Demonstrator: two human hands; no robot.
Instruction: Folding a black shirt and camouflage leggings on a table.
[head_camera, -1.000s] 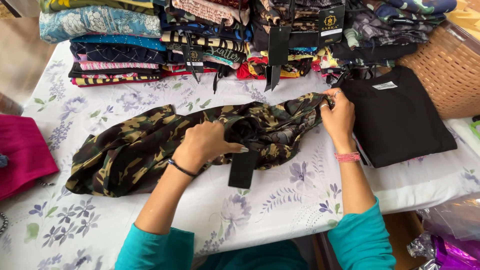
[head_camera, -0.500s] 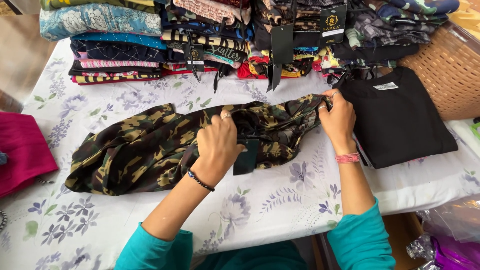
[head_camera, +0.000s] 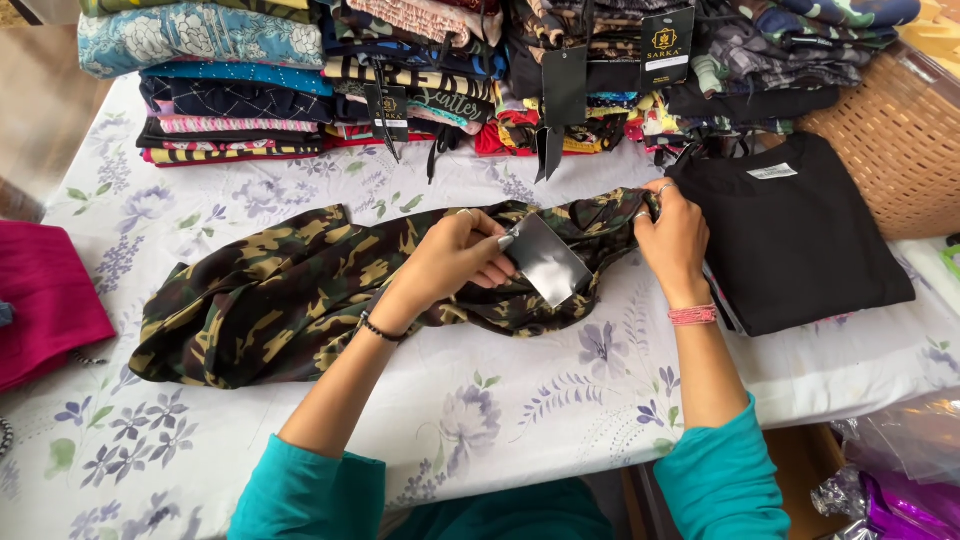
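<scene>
- Camouflage garment (head_camera: 270, 300) is lying crumpled across the middle of the floral tablecloth (head_camera: 480, 420), stretching from lower left up toward the right.
- Black hang tag (head_camera: 545, 258) is sitting on top of the garment's right part, tilted, its glossy face catching light.
- Left hand (head_camera: 455, 258) is pinching the tag's upper left corner, fingers curled around it, palm resting over the camouflage fabric.
- Right hand (head_camera: 672, 238) is gripping the garment's right end, fingers closed on a bunched edge of the cloth; the edge is lying just beside the black garment.
- Black bracelet is showing on the left wrist, pink band (head_camera: 692, 315) on the right wrist; both sleeves are teal.
- Folded black garment (head_camera: 800, 240) is lying to the right, a small white label near its collar.
- Wicker basket (head_camera: 900, 140) is standing at the far right, touching the black garment's edge.
- Stacks of folded patterned clothes (head_camera: 420, 70) are running along the table's far side, several dark tags hanging off them.
- Magenta cloth (head_camera: 40, 300) is lying at the left edge, well apart from both hands.
- Shiny purple wrap (head_camera: 900, 505) is showing at bottom right, below table level.
</scene>
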